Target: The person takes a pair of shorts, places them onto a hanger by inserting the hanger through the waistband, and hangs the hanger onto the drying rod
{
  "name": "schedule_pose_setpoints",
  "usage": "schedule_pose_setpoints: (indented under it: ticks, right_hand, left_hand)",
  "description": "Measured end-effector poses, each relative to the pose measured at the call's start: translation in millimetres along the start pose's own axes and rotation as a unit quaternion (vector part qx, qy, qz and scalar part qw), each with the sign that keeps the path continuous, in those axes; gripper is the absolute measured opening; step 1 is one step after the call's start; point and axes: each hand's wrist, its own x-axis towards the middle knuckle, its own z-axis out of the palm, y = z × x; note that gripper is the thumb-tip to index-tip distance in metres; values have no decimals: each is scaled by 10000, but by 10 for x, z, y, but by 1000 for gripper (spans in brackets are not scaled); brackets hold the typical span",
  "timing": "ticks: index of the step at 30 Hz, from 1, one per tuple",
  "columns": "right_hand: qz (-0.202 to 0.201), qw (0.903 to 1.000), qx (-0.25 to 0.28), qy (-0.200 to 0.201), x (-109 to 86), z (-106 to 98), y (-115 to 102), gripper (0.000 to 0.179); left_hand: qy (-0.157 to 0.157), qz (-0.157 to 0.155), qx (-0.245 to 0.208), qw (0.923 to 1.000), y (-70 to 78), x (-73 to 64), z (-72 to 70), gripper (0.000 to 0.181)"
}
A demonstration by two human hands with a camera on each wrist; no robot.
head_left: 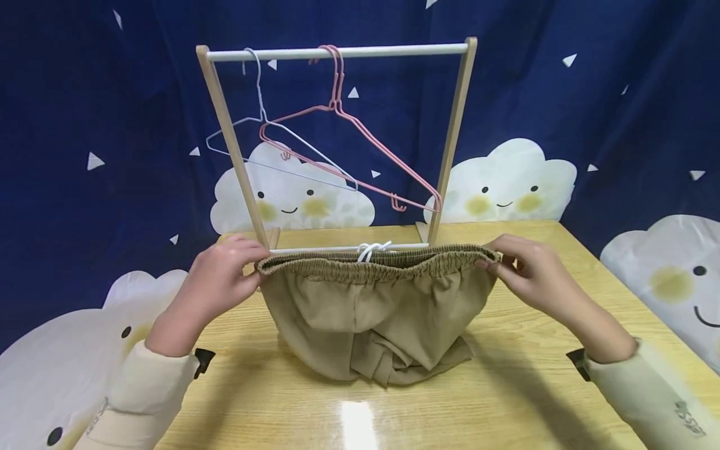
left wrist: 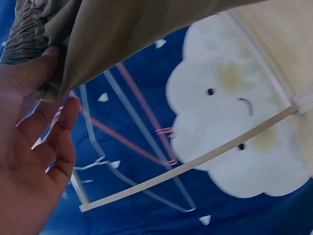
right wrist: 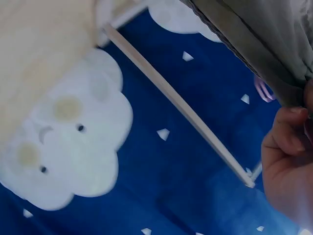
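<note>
Head view: your left hand (head_left: pixel 222 275) and right hand (head_left: pixel 531 272) each pinch one end of the waistband (head_left: pixel 360 270) of the brown pants (head_left: pixel 326 312), held over the table (head_left: pixel 253 400) before the rack (head_left: pixel 456 125). A white cord (head_left: pixel 368 250) is knotted at mid-waistband. A pale hanger (head_left: pixel 262 114) and two pink hangers (head_left: pixel 339 107) hang there.

Left wrist view: your thumb (left wrist: pixel 36 68) presses the pants; the other fingers (left wrist: pixel 62 154) bend below.

Right wrist view: your fingertips (right wrist: pixel 292 113) grip the waistband, partly out of frame.
</note>
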Motion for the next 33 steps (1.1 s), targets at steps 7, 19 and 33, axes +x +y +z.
schedule_pose_setpoints:
  ticks: [7, 19, 33]
  right_hand:
    - [95, 9963, -242, -820, -92, 179, -19, 26]
    - [471, 9905, -180, -1278, -401, 502, -33, 26]
    - [447, 9902, 11, -1321, -455, 523, 41, 32]
  left_hand:
    - [-1730, -325, -522, 9830, 3, -145, 118, 20]
    - [-2368, -169, -870, 9675, 45, -373, 431, 33]
    - [-1773, -232, -1092, 9778, 61, -303, 355, 39]
